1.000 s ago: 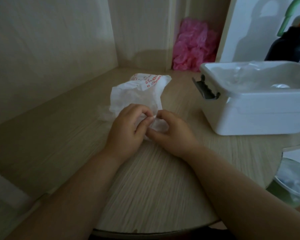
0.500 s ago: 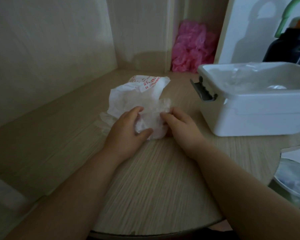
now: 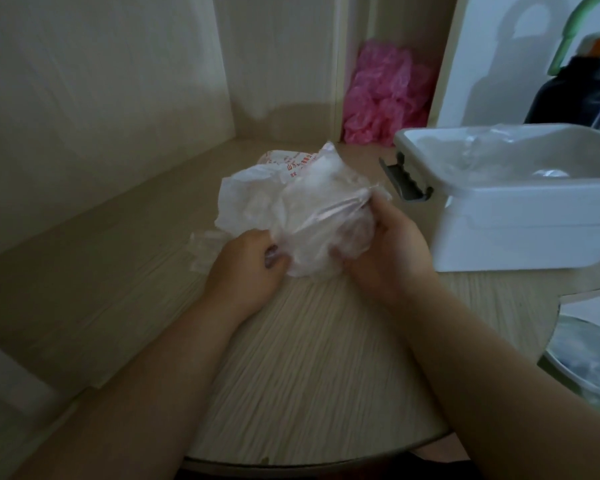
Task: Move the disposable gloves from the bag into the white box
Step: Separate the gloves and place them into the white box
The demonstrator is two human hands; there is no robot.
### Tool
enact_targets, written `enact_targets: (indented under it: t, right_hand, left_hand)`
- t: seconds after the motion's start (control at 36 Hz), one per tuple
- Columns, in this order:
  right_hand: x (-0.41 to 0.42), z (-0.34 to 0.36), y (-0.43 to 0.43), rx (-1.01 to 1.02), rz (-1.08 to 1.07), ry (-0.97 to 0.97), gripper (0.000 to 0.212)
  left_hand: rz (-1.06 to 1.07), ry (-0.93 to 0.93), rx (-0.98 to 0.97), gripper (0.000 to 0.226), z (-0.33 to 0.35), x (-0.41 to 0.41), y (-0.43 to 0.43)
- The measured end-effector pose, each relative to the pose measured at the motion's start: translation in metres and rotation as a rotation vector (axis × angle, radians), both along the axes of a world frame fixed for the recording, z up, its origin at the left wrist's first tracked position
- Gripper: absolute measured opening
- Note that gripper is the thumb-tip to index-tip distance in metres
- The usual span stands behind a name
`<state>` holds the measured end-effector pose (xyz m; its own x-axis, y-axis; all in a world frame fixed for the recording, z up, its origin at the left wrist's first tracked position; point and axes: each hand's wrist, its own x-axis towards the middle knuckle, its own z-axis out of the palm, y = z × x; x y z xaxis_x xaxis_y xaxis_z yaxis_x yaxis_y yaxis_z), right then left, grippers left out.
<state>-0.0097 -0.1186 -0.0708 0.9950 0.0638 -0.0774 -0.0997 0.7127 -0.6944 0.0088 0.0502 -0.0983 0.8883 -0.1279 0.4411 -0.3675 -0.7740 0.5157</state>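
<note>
A wad of gloves (image 3: pixel 326 220) is gripped by the curled fingers of the left hand (image 3: pixel 246 268) and right hand (image 3: pixel 390 252), against the bag (image 3: pixel 243 195), beside the box (image 3: pixel 520 237). Clear plastic is seen in the box; this wad is not yet put in.

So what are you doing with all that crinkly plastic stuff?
A person is moving throwaway gloves into a box. The left hand and the right hand both grip a wad of clear gloves just in front of the white bag with red print, low over the table. The open white box stands to the right with some clear plastic in it. This wad is not yet in the box.
</note>
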Motion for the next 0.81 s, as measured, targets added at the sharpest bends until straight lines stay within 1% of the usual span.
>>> enact_targets:
  t: [0.06, 0.08, 0.11, 0.14, 0.17, 0.19, 0.22, 0.25, 0.28, 0.31, 0.33, 0.36, 0.39, 0.42, 0.44, 0.47, 0.5, 0.53, 0.58, 0.61, 0.64, 0.67, 0.69, 0.72, 0.75, 0.78, 0.81]
  right_hand:
    - [-0.001, -0.002, 0.002, 0.043, 0.086, -0.005, 0.043]
    - [-0.003, -0.001, 0.004, 0.053, 0.107, 0.012, 0.044]
    - [-0.003, 0.0, 0.005, 0.054, 0.106, 0.018, 0.044]
    - [-0.003, 0.0, 0.005, 0.03, 0.077, 0.015, 0.043]
    - [-0.003, -0.001, 0.006, 0.003, 0.053, 0.0, 0.042]
    - [-0.003, -0.002, 0.007, -0.033, 0.024, -0.023, 0.04]
    - [-0.004, -0.002, 0.008, -0.059, 0.002, -0.049, 0.037]
    - [-0.004, -0.002, 0.009, -0.078, -0.01, -0.076, 0.034]
    - [-0.005, -0.003, 0.011, -0.09, -0.008, -0.101, 0.031]
    - [-0.005, -0.004, 0.011, -0.128, -0.021, -0.122, 0.028]
    - [-0.006, -0.005, 0.012, -0.182, -0.045, -0.132, 0.025]
    - [-0.007, -0.006, 0.012, -0.253, -0.08, -0.14, 0.023]
    - [-0.007, -0.007, 0.012, -0.321, -0.107, -0.151, 0.021]
    - [-0.008, -0.008, 0.012, -0.376, -0.127, -0.164, 0.02]
    - [-0.009, -0.009, 0.012, -0.421, -0.144, -0.176, 0.019]
    - [-0.011, -0.01, 0.012, -0.479, -0.165, -0.186, 0.019]
    - [-0.012, -0.009, 0.012, -0.559, -0.199, -0.189, 0.021]
    - [-0.012, -0.01, 0.014, -0.658, -0.243, -0.187, 0.03]
    - [-0.009, -0.014, 0.014, -0.906, -0.344, -0.178, 0.052]
    - [-0.008, -0.016, 0.015, -1.025, -0.419, -0.178, 0.057]
    - [-0.01, -0.015, 0.015, -1.094, -0.488, -0.197, 0.055]
    - [-0.013, -0.014, 0.016, -1.106, -0.54, -0.231, 0.046]
    - [-0.016, -0.011, 0.018, -1.059, -0.535, -0.274, 0.033]
    - [-0.018, -0.01, 0.02, -0.97, -0.472, -0.319, 0.024]
    - [-0.022, -0.008, 0.023, -0.868, -0.354, -0.351, 0.022]
    - [-0.023, -0.008, 0.026, -0.779, -0.236, -0.371, 0.029]
    - [-0.022, -0.009, 0.029, -0.742, -0.137, -0.363, 0.044]
  left_hand:
    - [0.1, -0.005, 0.051, 0.014, 0.002, -0.002, -0.001]
    - [0.145, -0.008, 0.053, 0.008, 0.003, -0.002, 0.0]
    - [0.184, -0.028, 0.044, 0.01, 0.004, -0.003, 0.0]
    - [0.201, -0.051, 0.03, 0.023, 0.003, -0.002, 0.002]
    - [0.174, -0.087, 0.002, 0.031, 0.003, -0.002, 0.003]
    - [0.116, -0.135, -0.058, 0.032, 0.003, -0.003, 0.004]
    - [0.047, -0.147, -0.183, 0.028, 0.004, -0.006, 0.004]
    - [-0.023, -0.107, -0.374, 0.027, 0.008, -0.012, 0.002]
    - [-0.087, 0.004, -0.599, 0.031, 0.014, -0.019, -0.001]
    - [-0.174, 0.159, -0.815, 0.041, 0.02, -0.023, -0.005]
    - [-0.288, 0.294, -0.973, 0.054, 0.023, -0.025, -0.006]
    - [-0.413, 0.388, -1.087, 0.065, 0.024, -0.024, -0.006]
    - [-0.494, 0.433, -1.142, 0.069, 0.027, -0.027, -0.006]
    - [-0.511, 0.439, -1.154, 0.064, 0.028, -0.028, -0.007]
    - [-0.45, 0.405, -1.108, 0.05, 0.028, -0.028, -0.007]
    - [-0.34, 0.321, -0.994, 0.03, 0.027, -0.028, -0.008]
    - [-0.222, 0.209, -0.865, 0.013, 0.024, -0.026, -0.007]
    - [-0.142, 0.132, -0.782, 0.001, 0.019, -0.024, -0.007]
    - [-0.035, 0.011, -0.719, 0.007, 0.012, -0.02, -0.006]
    - [0.019, -0.073, -0.689, 0.006, 0.011, -0.019, -0.004]
    - [0.074, -0.172, -0.628, 0.004, 0.011, -0.019, -0.003]
    - [0.123, -0.278, -0.549, 0.009, 0.012, -0.02, -0.002]
    - [0.136, -0.367, -0.484, 0.014, 0.012, -0.02, -0.001]
    - [0.097, -0.436, -0.413, 0.017, 0.013, -0.021, -0.002]
    - [0.014, -0.487, -0.323, 0.019, 0.013, -0.023, -0.004]
    - [-0.098, -0.514, -0.227, 0.022, 0.011, -0.025, -0.007]
    - [-0.216, -0.517, -0.135, 0.025, 0.009, -0.026, -0.009]
